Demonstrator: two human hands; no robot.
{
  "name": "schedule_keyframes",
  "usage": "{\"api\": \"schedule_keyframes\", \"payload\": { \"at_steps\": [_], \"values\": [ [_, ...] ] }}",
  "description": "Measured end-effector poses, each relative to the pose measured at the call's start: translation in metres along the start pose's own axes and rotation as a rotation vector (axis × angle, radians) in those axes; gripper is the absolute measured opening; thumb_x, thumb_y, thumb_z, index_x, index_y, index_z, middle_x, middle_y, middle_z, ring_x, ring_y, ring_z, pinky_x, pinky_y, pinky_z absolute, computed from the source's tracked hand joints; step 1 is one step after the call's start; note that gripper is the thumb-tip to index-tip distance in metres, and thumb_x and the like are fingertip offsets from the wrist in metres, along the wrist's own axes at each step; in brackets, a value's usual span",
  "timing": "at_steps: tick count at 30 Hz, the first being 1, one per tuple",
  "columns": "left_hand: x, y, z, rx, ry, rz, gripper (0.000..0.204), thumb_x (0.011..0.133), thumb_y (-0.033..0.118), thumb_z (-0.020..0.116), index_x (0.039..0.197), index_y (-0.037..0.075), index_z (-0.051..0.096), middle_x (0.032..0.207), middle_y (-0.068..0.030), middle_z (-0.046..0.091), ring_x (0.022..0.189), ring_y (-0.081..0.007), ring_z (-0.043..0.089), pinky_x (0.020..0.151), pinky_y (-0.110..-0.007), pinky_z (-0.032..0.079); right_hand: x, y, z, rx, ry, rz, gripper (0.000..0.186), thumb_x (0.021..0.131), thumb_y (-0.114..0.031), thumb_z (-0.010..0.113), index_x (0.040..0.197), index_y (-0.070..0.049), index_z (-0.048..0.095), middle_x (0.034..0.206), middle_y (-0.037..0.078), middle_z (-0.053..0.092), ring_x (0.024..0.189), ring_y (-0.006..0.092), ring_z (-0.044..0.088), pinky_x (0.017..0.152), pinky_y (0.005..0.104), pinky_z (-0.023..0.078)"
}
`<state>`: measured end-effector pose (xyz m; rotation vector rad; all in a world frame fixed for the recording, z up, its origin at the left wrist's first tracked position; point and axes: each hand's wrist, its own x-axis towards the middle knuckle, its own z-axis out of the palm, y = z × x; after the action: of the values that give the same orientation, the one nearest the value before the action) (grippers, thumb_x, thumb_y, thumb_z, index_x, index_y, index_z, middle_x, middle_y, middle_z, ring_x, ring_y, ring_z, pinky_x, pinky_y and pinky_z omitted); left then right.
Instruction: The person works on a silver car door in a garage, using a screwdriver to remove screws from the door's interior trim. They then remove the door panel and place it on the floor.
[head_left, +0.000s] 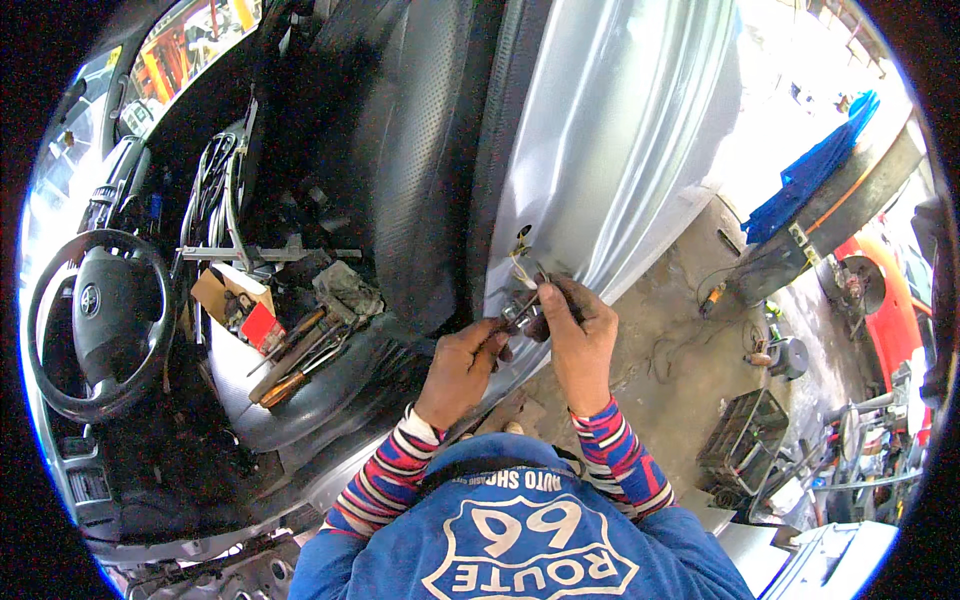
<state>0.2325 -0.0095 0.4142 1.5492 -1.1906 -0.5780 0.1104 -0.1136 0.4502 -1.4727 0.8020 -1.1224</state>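
My left hand (462, 370) and my right hand (580, 345) meet in front of a silver car body panel (575, 190). Between their fingertips is a small shiny metal part with dark edges (519, 312); its exact kind is too small to make out. The fingers of my left hand are closed on its near left side. My right thumb and fingers pinch at its far right side, close to where thin pale wires (521, 270) reach it. Those wires come out of a small dark hole (523, 233) in the panel. Fingers partly cover the part.
Left of the panel are a black seat (425, 150) and a steering wheel (45, 330). Screwdrivers (285, 388) and an open cardboard box (212, 292) lie on another seat. On the right are a black crate (742, 440), blue cloth (810, 175) and a cable on the floor.
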Motion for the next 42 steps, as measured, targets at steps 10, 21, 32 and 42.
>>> {"api": "schedule_keyframes", "payload": {
  "at_steps": [10, 21, 32, 42],
  "values": [
    [0.014, -0.013, 0.012, 0.045, 0.075, 0.042, 0.017, 0.098, 0.004, 0.059, 0.109, -0.005, 0.068, 0.084, -0.0195, 0.070, 0.069, -0.0261, 0.068, 0.066, -0.035, 0.051, 0.014, 0.008, 0.001, -0.075, 0.006, -0.072, 0.025, 0.098, -0.015, 0.069, 0.108, 0.008, 0.073, 0.078, 0.001, 0.066, 0.060, 0.0060, 0.054, 0.052, 0.0235, 0.045],
    [0.025, -0.029, 0.025, -0.077, 0.036, 0.006, 0.015, 0.101, 0.008, 0.057, 0.104, -0.003, 0.068, 0.077, -0.0147, 0.068, 0.062, -0.0184, 0.054, 0.061, -0.033, 0.046, 0.017, -0.002, 0.006, -0.237, 0.067, -0.143, 0.017, 0.094, -0.009, 0.070, 0.099, 0.007, 0.074, 0.072, 0.002, 0.066, 0.061, 0.0060, 0.054, 0.054, 0.0246, 0.043],
    [0.026, -0.024, 0.023, -0.280, -0.016, -0.184, 0.019, 0.103, 0.012, 0.057, 0.105, -0.004, 0.066, 0.075, -0.0060, 0.061, 0.067, -0.0120, 0.052, 0.062, -0.030, 0.045, 0.021, -0.003, 0.006, -0.240, 0.041, -0.163, 0.015, 0.090, -0.011, 0.072, 0.094, 0.003, 0.074, 0.072, 0.011, 0.069, 0.062, 0.0141, 0.063, 0.057, 0.0316, 0.049],
    [0.001, 0.057, -0.027, 0.182, 0.243, 0.185, 0.011, 0.092, 0.008, 0.068, 0.099, 0.000, 0.071, 0.080, -0.0157, 0.071, 0.069, -0.0262, 0.071, 0.062, -0.034, 0.052, 0.029, -0.027, 0.005, 0.430, -0.093, 0.377, 0.029, 0.096, -0.023, 0.067, 0.094, 0.005, 0.067, 0.074, 0.010, 0.068, 0.060, 0.0198, 0.068, 0.054, 0.0303, 0.053]
  ]
}}
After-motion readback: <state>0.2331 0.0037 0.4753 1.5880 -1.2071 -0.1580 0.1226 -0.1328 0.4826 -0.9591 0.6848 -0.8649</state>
